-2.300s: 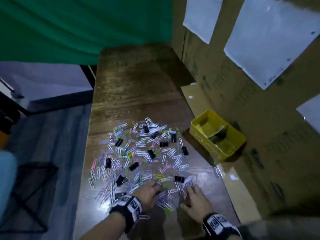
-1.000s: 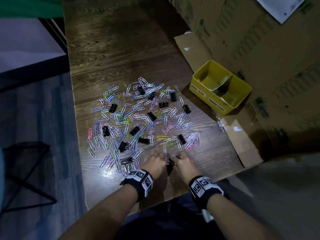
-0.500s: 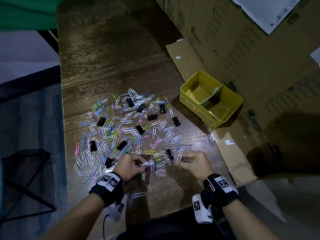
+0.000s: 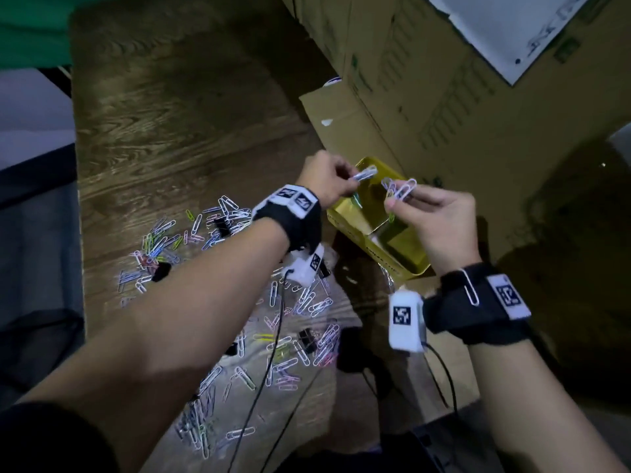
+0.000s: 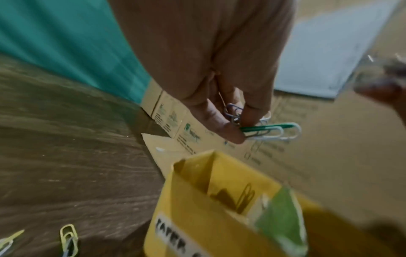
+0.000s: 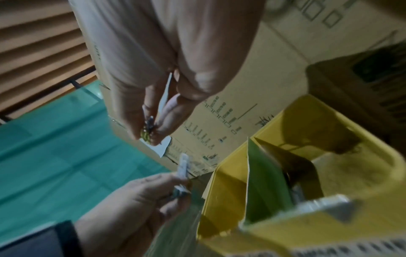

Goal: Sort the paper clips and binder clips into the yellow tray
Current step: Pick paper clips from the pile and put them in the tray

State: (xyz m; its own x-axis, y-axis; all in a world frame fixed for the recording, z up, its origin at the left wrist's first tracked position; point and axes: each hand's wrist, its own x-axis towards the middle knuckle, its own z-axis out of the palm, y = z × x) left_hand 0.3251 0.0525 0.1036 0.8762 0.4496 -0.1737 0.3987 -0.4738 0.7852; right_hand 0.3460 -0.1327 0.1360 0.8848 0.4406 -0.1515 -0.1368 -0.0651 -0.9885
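Both hands hover over the yellow tray (image 4: 345,216), which has a divider and two compartments. My left hand (image 4: 336,180) pinches a small bunch of paper clips (image 4: 365,173) above the tray's far compartment; the left wrist view shows green and white clips (image 5: 270,133) between thumb and fingers (image 5: 219,121). My right hand (image 4: 423,208) pinches several white and purple paper clips (image 4: 401,191) above the divider. A loose pile of coloured paper clips (image 4: 300,336) and black binder clips (image 4: 309,337) lies on the wooden table (image 4: 170,131) beneath my forearms.
Cardboard boxes (image 4: 444,97) stand close behind and right of the tray, with a flap (image 4: 341,131) lying on the table. The table's left edge drops to the floor (image 4: 34,233). Cables hang from the wrist cameras (image 4: 404,320). One paper clip (image 4: 469,288) sticks to my right wrist band.
Both hands rose from the near edge of the pile with paper clips pinched and moved forward and right to above the yellow tray. The head view has come closer.
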